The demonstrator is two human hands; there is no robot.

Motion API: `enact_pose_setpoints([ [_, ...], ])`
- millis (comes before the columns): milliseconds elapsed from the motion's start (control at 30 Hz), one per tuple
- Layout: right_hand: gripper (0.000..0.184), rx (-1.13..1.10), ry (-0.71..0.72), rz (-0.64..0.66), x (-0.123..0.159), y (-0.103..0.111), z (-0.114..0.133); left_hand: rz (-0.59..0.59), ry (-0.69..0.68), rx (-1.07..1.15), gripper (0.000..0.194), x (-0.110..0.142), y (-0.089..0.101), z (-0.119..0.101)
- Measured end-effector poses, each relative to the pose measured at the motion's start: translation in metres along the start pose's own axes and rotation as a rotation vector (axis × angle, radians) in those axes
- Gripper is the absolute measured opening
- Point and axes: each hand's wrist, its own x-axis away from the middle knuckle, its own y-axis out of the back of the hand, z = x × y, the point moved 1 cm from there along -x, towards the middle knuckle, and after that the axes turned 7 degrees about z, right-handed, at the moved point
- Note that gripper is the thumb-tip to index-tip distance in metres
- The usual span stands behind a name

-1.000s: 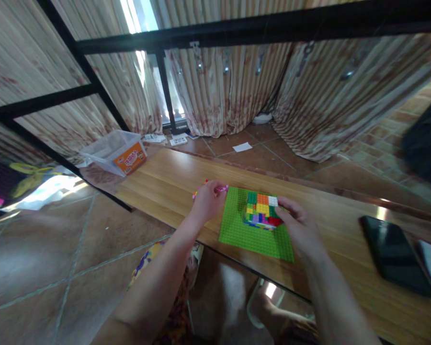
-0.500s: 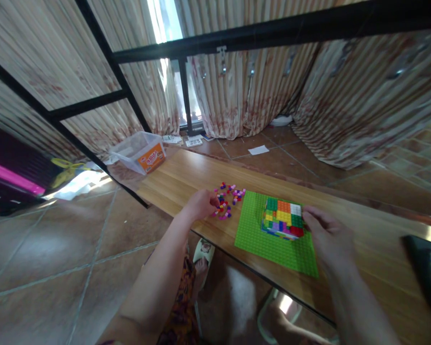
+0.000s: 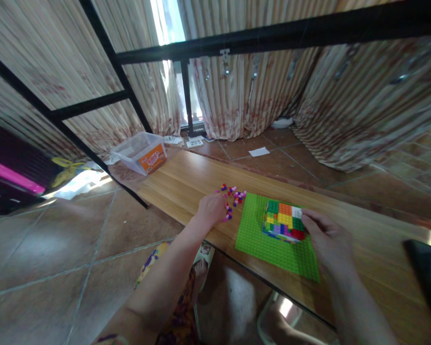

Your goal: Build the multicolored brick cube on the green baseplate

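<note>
Over the left part of a small pile of loose toy bricks (image 3: pixel 237 195), mostly pink, red and purple, my left hand (image 3: pixel 212 210) is curled with the back of it towards me. What its fingertips pinch, if anything, is hidden. A box-shaped block of multicoloured toy bricks (image 3: pixel 283 221) stands on the green baseplate (image 3: pixel 253 239). At the block's right side, my right hand (image 3: pixel 326 239) has its thumb and bent fingers against the upper right corner, by the white and green bricks.
The wooden bench (image 3: pixel 187 177) bears the baseplate and the loose bricks. Beyond its far left end is a clear plastic bin (image 3: pixel 138 151) with an orange label. A dark, glossy object (image 3: pixel 425 273) lies at the right. Black metal bars (image 3: pixel 208 48) cross in front of the curtains (image 3: pixel 230 100).
My left hand has shifted right and a little down, and now covers part of the loose bricks. My right hand stays at the block's right side, almost unmoved.
</note>
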Motion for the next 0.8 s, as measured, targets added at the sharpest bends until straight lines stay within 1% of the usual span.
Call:
enact_pose_setpoints([
  [67,0.028,-0.005,-0.004,0.004,0.0,0.0,0.0,0.022,0.005,-0.029,0.015,0.002,0.003,-0.002],
  [133,0.029,-0.028,-0.012,0.018,-0.001,0.0,-0.001,0.02,-0.008,-0.046,0.018,0.003,0.004,-0.003],
  [233,0.03,-0.044,-0.006,0.047,0.0,0.0,-0.002,0.006,-0.026,-0.053,0.018,0.003,0.002,-0.002],
  [433,0.031,-0.045,-0.02,0.054,0.001,0.001,0.002,-0.043,-0.106,-0.028,0.019,-0.002,-0.004,0.007],
  [633,0.032,-0.024,-0.002,0.079,-0.001,0.002,-0.004,-0.07,-0.113,-0.004,0.017,-0.007,-0.008,0.014],
  [800,0.031,-0.027,0.005,0.076,0.0,0.001,-0.003,-0.091,-0.132,-0.008,0.017,-0.008,-0.007,0.012],
])
